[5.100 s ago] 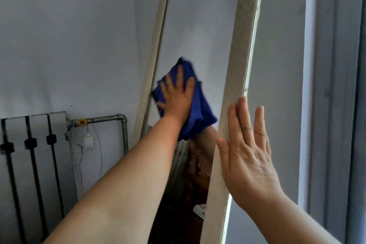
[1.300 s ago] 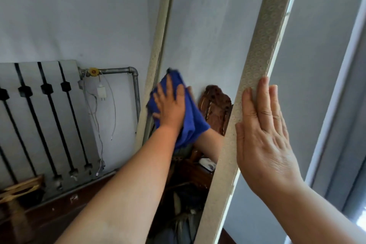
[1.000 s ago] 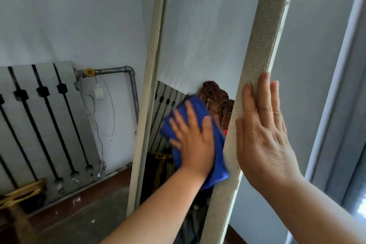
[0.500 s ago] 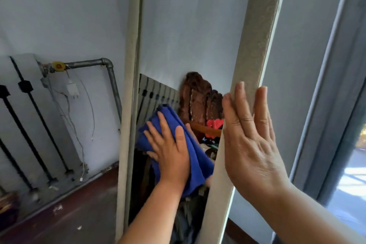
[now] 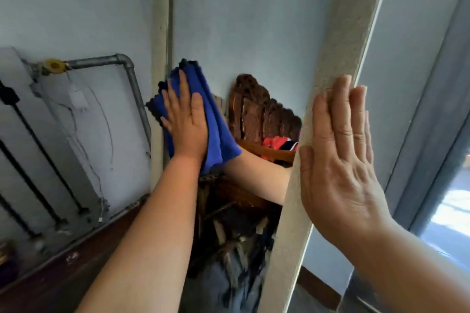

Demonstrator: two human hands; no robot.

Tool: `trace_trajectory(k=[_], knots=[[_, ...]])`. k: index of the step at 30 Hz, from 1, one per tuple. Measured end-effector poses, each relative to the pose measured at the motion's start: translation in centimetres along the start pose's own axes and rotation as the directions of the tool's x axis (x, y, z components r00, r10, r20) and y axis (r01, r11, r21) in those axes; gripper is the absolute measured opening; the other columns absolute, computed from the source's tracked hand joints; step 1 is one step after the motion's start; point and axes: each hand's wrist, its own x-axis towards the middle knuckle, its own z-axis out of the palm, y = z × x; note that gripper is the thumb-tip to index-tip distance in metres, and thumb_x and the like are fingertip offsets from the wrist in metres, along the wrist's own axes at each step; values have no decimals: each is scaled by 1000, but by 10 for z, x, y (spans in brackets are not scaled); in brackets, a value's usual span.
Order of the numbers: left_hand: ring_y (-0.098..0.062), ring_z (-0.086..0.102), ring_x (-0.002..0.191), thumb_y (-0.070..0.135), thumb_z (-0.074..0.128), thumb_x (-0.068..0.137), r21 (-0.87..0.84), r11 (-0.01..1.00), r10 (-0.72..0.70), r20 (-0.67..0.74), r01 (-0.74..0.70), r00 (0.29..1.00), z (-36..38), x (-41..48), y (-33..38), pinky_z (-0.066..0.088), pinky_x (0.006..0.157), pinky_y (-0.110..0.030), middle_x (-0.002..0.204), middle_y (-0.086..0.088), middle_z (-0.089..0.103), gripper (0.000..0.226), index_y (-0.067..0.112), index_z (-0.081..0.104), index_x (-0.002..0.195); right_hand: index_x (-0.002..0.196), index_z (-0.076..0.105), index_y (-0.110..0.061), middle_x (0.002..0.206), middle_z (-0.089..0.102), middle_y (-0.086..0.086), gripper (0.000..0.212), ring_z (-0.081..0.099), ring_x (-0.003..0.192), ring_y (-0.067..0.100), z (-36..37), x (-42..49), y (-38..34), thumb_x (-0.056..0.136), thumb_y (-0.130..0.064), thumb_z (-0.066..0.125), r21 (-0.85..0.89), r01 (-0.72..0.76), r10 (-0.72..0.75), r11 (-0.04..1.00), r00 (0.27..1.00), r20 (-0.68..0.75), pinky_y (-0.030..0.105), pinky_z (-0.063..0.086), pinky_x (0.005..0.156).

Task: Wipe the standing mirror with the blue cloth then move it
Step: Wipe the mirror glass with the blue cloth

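Shifted up-left, flat left hand [image 5: 187, 123] presses folded blue cloth [image 5: 220, 134] on mirror glass [image 5: 254, 20]; flat right hand [image 5: 340, 160] braces speckled frame [image 5: 340, 40].

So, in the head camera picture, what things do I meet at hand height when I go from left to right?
White radiator with black bars → grey metal pipe → left hand pressing the blue cloth → speckled right frame of the standing mirror → right hand → grey window frame.
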Motion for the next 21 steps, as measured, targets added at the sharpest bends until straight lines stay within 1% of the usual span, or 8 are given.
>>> trace_trajectory(k=[4,7,9,11,13,16,18,21], knots=[[-20,2,150,47,19,95,-48,969,-243,-26,241,970,8,-62,-39,4,118,-55,163,-1,7,59,34,7,152,153,10,-4,159,-11,6,73,-16,146,22,-2,-3,1,92,2,50,-10,8,-8,1000,1000,-14,43,-5,120],[-22,1,150,43,22,103,-55,859,-510,-21,509,860,13,-119,-45,4,117,-55,164,-1,4,52,37,5,152,153,5,-6,159,-10,7,86,-16,147,24,-6,-7,4,85,10,55,2,58,-58,998,998,11,41,-5,120],[-22,-3,150,46,19,102,-11,840,-542,5,542,840,17,-150,-27,3,116,-56,164,-2,-1,53,39,-2,150,153,3,-5,160,-9,9,87,-14,148,25,-6,-10,7,84,13,54,38,92,-92,995,996,7,39,-4,120],[-20,-12,149,58,11,96,20,929,-370,41,369,928,23,-159,7,-3,116,-57,163,1,-9,52,51,-16,141,152,4,-3,160,-9,10,82,-14,148,25,-5,-11,8,86,11,50,70,109,-108,992,994,-6,37,-4,120],[-13,-21,147,65,5,90,39,997,-63,63,60,996,26,-146,41,-11,115,-55,161,9,-16,53,59,-21,136,152,5,-1,159,-9,9,71,-15,148,24,-3,-12,9,92,3,43,93,131,-131,987,991,-5,35,-6,120],[-11,-18,147,61,13,95,51,967,247,74,-251,966,21,-105,58,-15,113,-53,161,13,-10,55,53,-6,145,151,3,-1,159,-10,12,69,-15,147,26,1,-13,9,93,-1,40,134,147,-148,980,989,-1,38,-5,120],[-14,-13,149,55,18,97,52,989,139,52,-141,989,16,-88,42,-13,115,-56,163,7,-5,53,48,-2,146,151,3,-1,159,-10,14,72,-15,147,28,4,-13,10,90,2,41,149,158,-162,976,987,12,39,-5,120],[-18,-8,150,47,19,102,-14,946,-323,1,323,946,19,-112,-7,-2,115,-62,164,2,-3,51,44,-1,149,151,7,1,159,-10,15,74,-15,147,30,7,-20,12,86,2,42,148,170,-173,974,985,9,42,-4,120]])
